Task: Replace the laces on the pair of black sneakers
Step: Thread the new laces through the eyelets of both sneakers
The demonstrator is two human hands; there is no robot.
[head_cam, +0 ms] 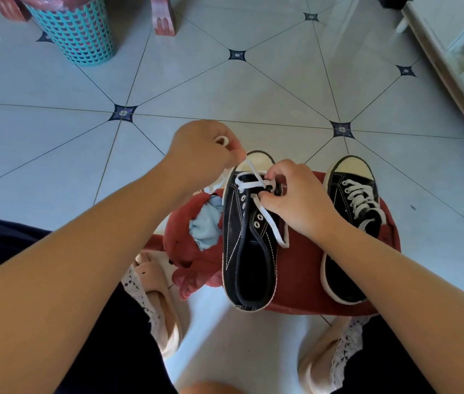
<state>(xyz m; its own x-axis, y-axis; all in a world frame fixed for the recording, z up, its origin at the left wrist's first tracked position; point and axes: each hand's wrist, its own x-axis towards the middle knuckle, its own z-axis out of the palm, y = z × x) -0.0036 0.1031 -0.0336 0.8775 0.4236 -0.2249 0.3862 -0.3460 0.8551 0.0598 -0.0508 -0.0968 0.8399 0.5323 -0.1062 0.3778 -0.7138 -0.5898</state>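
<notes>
With the sneaker (249, 251) beneath it laced only at the toe eyelets, the right hand (296, 200) pinches the lace (271, 223) there while the left hand (205, 149), fist closed, holds one end taut; the next move should be threading the following eyelet.

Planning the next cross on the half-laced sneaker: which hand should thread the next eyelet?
Probably the right hand: it pinches the white lace at the eyelets of the half-laced sneaker, while the left hand holds the other end up by the toe.
</notes>
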